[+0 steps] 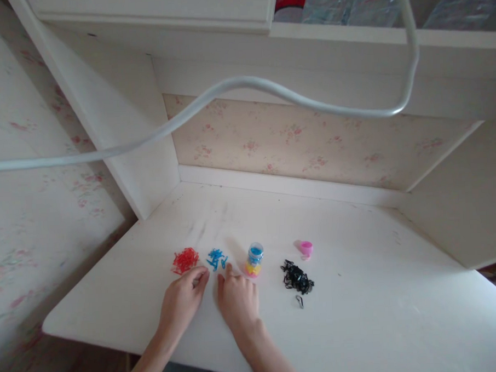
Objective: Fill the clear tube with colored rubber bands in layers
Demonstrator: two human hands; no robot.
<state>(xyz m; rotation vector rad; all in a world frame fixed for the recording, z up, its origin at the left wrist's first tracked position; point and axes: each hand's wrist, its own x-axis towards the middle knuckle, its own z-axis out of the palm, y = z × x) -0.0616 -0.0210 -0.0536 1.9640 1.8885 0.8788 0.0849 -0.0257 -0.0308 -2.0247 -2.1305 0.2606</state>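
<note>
A small heap of blue rubber bands lies on the white desk in front of my hands. My left hand is closed in a pinch just below it, next to a pile of red rubber bands; anything between its fingertips is too small to make out. My right hand rests palm down with thumb and index finger apart, the index fingertip close to the nearest blue bands. Just beyond that hand stands a small clear open jar with blue, yellow and pink layers inside.
To the right lie a pile of black rubber bands, a single black band and a pink cap. A thick white cable crosses the view above the desk. White side panels and a shelf enclose the desk.
</note>
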